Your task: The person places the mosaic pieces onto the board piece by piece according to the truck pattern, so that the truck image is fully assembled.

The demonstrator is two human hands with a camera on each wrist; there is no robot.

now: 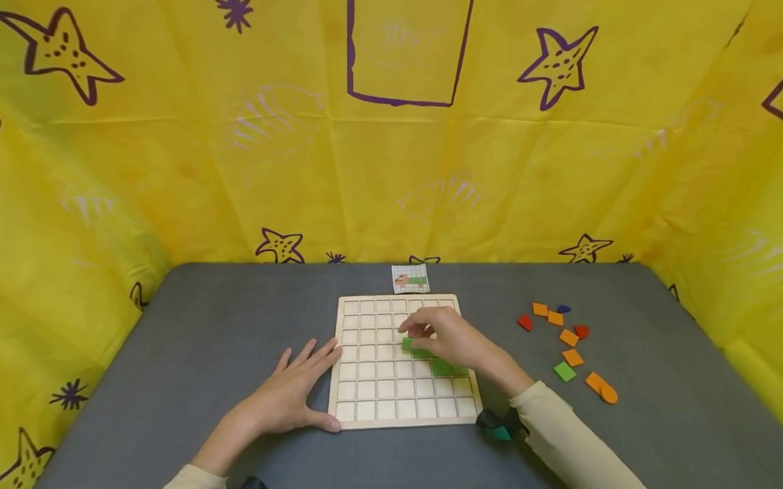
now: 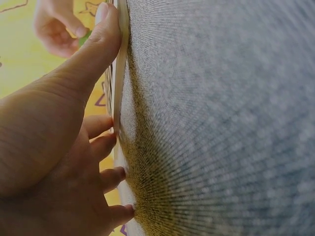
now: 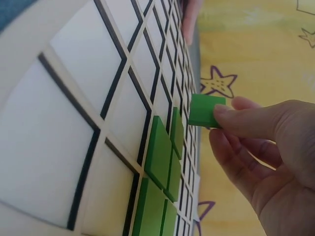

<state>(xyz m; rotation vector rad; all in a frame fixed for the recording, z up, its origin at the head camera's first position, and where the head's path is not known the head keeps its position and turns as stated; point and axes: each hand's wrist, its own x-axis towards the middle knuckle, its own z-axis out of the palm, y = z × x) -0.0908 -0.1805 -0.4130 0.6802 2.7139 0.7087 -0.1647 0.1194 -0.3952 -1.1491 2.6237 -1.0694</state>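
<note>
A wooden grid board (image 1: pixel 367 389) lies on the table in the head view. Thumb and fingers of my right hand (image 1: pixel 449 337) pinch a green square tile (image 3: pixel 206 109), raised over the grid in the right wrist view. Below it, several green tiles (image 3: pixel 156 152) sit side by side in the board's cells, partly hidden by the hand in the head view. My left hand (image 1: pixel 286 394) is spread at the board's left side, its fingertips and thumb at the wooden rim (image 2: pixel 119 73).
Behind the board lies a small picture card (image 1: pixel 410 279). To the right are scattered orange tiles (image 1: pixel 569 337), red pieces (image 1: pixel 525 323), a blue piece (image 1: pixel 564 309), a green tile (image 1: pixel 564 371) and an orange round-ended piece (image 1: pixel 608 394). Under the right wrist shows a teal piece (image 1: pixel 499 434).
</note>
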